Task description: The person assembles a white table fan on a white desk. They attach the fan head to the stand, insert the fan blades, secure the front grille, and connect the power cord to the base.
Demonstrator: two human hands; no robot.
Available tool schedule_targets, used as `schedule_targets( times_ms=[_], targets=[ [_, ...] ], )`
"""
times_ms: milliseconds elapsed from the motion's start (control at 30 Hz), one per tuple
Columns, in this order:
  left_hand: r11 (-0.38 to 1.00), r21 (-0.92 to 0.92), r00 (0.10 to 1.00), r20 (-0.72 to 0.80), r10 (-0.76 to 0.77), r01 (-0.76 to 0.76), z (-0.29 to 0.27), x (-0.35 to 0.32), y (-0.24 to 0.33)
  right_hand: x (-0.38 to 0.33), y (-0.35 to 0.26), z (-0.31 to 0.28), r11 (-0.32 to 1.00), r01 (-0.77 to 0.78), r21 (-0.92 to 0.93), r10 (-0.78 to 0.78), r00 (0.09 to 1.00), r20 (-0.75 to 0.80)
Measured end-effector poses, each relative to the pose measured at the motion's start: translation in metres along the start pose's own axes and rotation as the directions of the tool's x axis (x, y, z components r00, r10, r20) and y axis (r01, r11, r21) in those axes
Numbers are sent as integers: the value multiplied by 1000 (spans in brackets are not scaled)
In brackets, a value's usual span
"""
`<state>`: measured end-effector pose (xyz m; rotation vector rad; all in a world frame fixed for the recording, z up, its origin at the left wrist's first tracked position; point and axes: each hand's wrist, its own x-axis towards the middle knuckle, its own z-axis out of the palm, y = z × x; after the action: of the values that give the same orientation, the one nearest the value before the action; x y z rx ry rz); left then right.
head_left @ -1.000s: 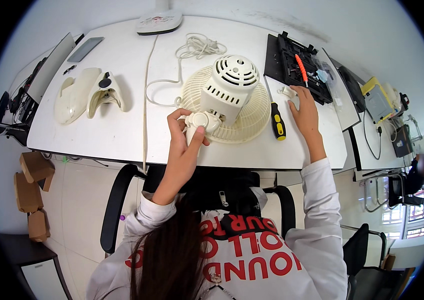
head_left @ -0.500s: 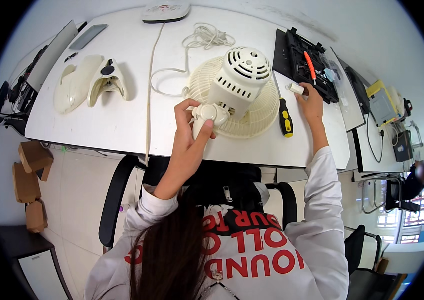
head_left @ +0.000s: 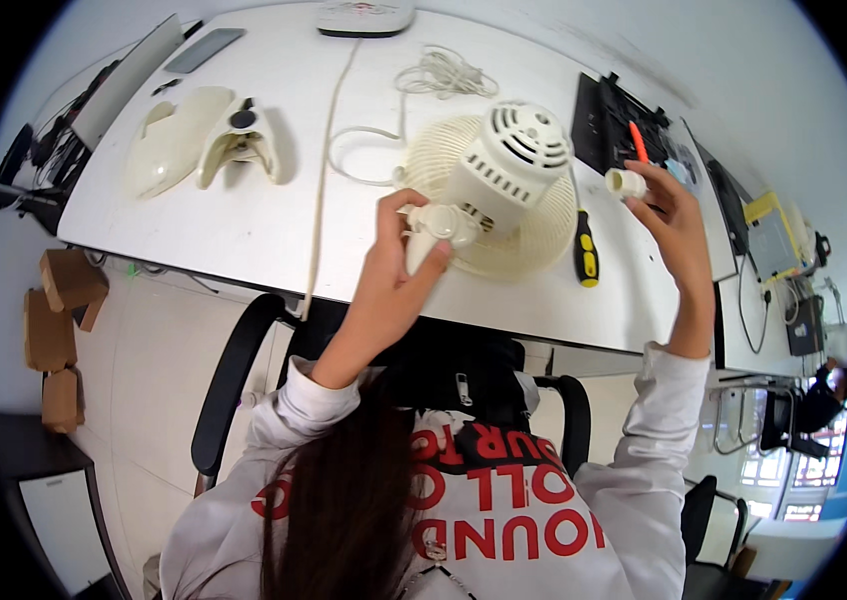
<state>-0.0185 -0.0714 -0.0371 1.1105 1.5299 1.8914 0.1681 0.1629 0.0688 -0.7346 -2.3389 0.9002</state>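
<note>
A cream fan head (head_left: 510, 165) rests with its round grille (head_left: 422, 150) flat on the table and its slotted motor housing up. My left hand (head_left: 399, 270) is closed around the fan's pivot joint (head_left: 449, 226), at the near side of the housing. Between the fingertips of my right hand (head_left: 676, 215) is a small white hollow cap (head_left: 625, 184), its opening turned to the left. That hand is raised off the table, right of the fan. Below it and to its left lies a black and yellow screwdriver (head_left: 586, 250).
Two cream shell parts (head_left: 179, 140) (head_left: 240, 140) lie at the left. A coiled cord (head_left: 444, 72) is behind the fan. At the back right sits a black tool case (head_left: 634, 115) with an orange-handled tool (head_left: 638, 142). Another person (head_left: 819, 405) sits far right.
My right hand has lifted the white cap off the table area by the tool case and turned its opening into view. My left hand keeps its grip on the pivot joint. The view has shifted slightly.
</note>
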Motion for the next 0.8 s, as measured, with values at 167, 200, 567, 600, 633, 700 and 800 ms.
schedule_targets(
  times_ms=[167, 200, 567, 600, 633, 700, 800],
  targets=[
    [954, 295, 998, -12, 61, -55, -6, 0, 17, -11, -56, 12, 995, 87, -39, -83, 992, 95],
    [933, 357, 998, -21, 62, -51, -11, -2, 22, -10, -67, 18, 993, 105, -49, -99, 989, 110],
    [668, 743, 758, -412, 505, -41, -89, 17, 42, -8, -133, 63, 960, 268, -84, -255, 958, 132],
    [631, 775, 689, -442, 574, -28, -101, 24, 39, -6, -135, 66, 958, 277, -70, -265, 954, 143],
    [646, 762, 700, -482, 527, 38, -111, 28, 37, -5, -136, 68, 957, 284, -60, -272, 950, 152],
    [527, 835, 674, -480, 561, 156, -126, 29, 32, -4, -139, 73, 956, 289, -54, -277, 947, 164],
    [452, 839, 680, -522, 515, 302, -144, 25, 19, -2, -137, 76, 955, 292, -54, -276, 941, 196]
  ],
)
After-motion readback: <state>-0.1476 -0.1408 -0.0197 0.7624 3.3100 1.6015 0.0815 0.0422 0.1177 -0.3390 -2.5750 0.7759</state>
